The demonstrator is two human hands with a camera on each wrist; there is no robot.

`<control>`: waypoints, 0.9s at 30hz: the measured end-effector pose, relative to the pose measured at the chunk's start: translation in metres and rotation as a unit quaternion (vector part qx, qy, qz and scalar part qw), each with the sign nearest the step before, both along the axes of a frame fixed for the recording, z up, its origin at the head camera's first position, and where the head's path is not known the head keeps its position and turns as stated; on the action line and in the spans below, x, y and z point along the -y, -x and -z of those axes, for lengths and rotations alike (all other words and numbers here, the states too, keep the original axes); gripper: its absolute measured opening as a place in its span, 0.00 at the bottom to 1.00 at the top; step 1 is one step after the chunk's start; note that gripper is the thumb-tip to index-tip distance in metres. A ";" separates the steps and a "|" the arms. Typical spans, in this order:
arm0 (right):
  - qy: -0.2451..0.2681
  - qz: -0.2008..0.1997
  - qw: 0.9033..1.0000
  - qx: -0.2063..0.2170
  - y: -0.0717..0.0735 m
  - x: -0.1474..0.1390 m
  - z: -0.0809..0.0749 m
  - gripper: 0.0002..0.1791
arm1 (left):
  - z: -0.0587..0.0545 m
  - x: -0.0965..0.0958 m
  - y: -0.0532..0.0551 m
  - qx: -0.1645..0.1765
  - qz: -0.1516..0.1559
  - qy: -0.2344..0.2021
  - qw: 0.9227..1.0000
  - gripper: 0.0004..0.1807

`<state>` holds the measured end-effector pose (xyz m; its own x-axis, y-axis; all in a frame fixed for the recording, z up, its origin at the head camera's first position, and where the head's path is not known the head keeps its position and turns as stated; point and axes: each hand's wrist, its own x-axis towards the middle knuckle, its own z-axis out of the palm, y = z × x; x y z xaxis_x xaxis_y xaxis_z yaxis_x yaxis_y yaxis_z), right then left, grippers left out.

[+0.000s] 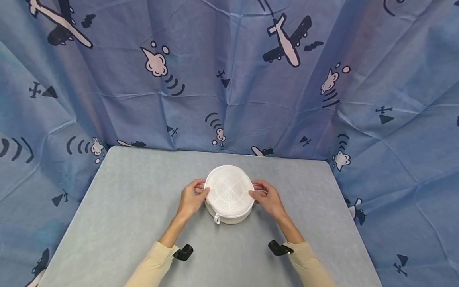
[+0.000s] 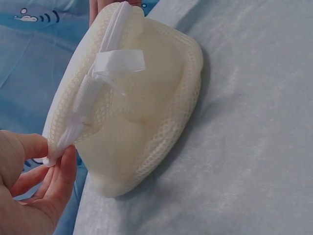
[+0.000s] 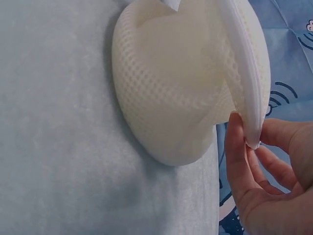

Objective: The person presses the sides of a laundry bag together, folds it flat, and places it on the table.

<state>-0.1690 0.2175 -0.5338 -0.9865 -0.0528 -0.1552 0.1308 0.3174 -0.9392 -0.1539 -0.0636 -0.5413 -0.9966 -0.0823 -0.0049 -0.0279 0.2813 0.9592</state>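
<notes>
A round white mesh laundry bag (image 1: pixel 229 190) sits near the middle of the table, its flat circular top facing up. A zipper (image 2: pixel 84 100) runs round the top edge, and a small white fabric tab (image 2: pixel 120 61) hangs from it at the front. My left hand (image 1: pixel 192 199) pinches the zippered rim on the left between thumb and fingers. On the opposite side, my right hand (image 1: pixel 268 199) pinches the same rim. Below the rim the mesh side wall (image 3: pixel 161 88) sags inward in soft folds. The bag's inside is hidden.
The grey table (image 1: pixel 143 175) extends round the bag on all sides. Behind it hangs a blue curtain (image 1: pixel 201 79) printed with airplanes and clouds. Each wrist wears a black camera mount (image 1: pixel 183 252) over a pale yellow sleeve (image 1: pixel 152 265).
</notes>
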 end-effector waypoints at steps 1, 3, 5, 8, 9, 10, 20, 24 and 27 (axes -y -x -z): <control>0.001 0.001 1.000 0.000 0.000 0.000 0.001 0.24 | 0.001 0.000 0.000 -0.002 0.001 0.002 1.000 0.18; -0.002 0.000 1.000 0.000 0.000 -0.001 0.002 0.24 | 0.003 -0.001 0.000 -0.003 0.003 0.003 1.000 0.18; -0.007 0.003 1.000 0.003 -0.001 -0.001 0.004 0.24 | 0.006 -0.002 0.001 -0.005 0.003 0.007 1.000 0.18; -0.017 0.005 1.000 0.004 -0.001 0.000 0.006 0.24 | 0.010 -0.004 0.001 -0.007 0.003 0.013 1.000 0.18; -0.019 0.005 1.000 0.004 0.000 0.000 0.008 0.25 | 0.011 -0.004 0.001 -0.007 0.002 0.014 1.000 0.18; -0.019 0.006 1.000 0.001 0.000 -0.001 0.009 0.25 | 0.013 -0.004 0.001 -0.007 0.001 0.015 1.000 0.17; -0.027 0.006 0.999 -0.017 0.002 0.001 0.018 0.22 | 0.023 -0.006 0.002 -0.005 -0.005 0.017 1.000 0.17; -0.030 0.005 0.999 -0.024 0.003 0.001 0.024 0.21 | 0.027 -0.007 0.002 0.004 -0.005 0.020 1.000 0.17; -0.037 0.007 0.999 -0.026 0.003 0.001 0.028 0.21 | 0.031 -0.008 0.003 0.012 -0.004 0.024 1.000 0.17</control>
